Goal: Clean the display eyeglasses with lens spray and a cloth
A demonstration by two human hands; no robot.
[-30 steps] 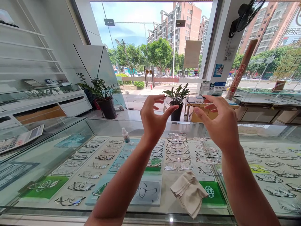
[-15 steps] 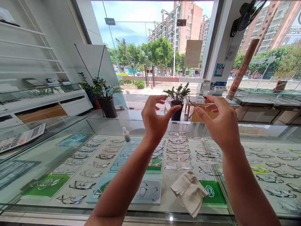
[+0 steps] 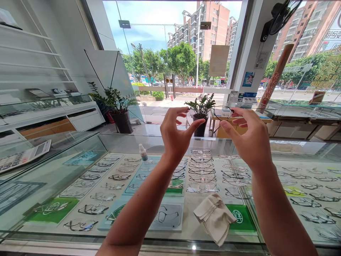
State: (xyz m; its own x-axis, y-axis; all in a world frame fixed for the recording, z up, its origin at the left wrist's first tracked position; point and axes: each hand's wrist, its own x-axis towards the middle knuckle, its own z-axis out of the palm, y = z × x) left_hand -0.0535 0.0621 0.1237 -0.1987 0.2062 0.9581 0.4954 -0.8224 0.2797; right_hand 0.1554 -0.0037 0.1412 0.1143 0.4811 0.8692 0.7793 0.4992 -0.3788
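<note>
I hold a pair of thin dark-framed glasses (image 3: 222,113) up at eye level, toward the shop window. My left hand (image 3: 176,137) pinches the frame's left end between thumb and forefinger. My right hand (image 3: 252,140) pinches the right end the same way. Both hands hover well above the glass display counter (image 3: 149,145). A beige cleaning cloth (image 3: 214,217) lies crumpled on the counter top below my right forearm. A small white spray bottle (image 3: 143,152) stands on the glass to the left of my left arm.
Rows of several eyeglass frames (image 3: 201,170) lie under the glass with green mats (image 3: 50,210). Two potted plants (image 3: 118,110) stand by the window. A side counter (image 3: 32,156) with a calculator runs along the left, another counter (image 3: 306,117) on the right.
</note>
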